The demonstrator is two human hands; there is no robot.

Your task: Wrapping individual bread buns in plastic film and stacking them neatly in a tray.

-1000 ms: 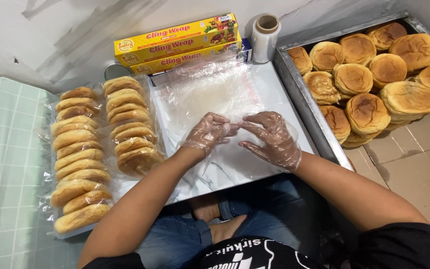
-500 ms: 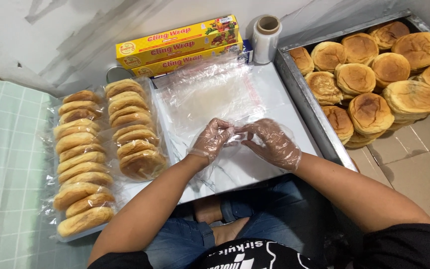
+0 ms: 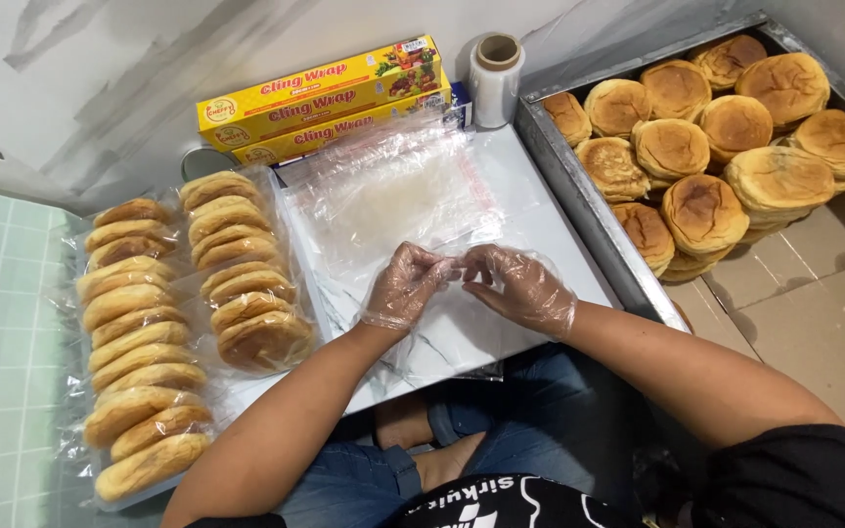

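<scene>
Both my hands wear thin clear plastic gloves. My left hand [image 3: 405,286] and my right hand [image 3: 522,289] meet over the white board [image 3: 550,230], fingertips pinching the edge of a clear plastic bag [image 3: 462,262] between them. A loose pile of clear plastic bags [image 3: 393,191] lies just beyond my hands. Two rows of wrapped buns [image 3: 144,332] lie on the left of the board.
A metal tray [image 3: 579,196] at the right holds several unwrapped round buns [image 3: 706,127]. Yellow cling-wrap boxes [image 3: 320,98] and a roll of clear film [image 3: 496,80] stand against the wall. Cardboard [image 3: 814,313] lies at the lower right, green tiles [image 3: 2,342] at the left.
My hands have drawn closer together, fingertips now meeting on the bag's edge. The view has shifted slightly.
</scene>
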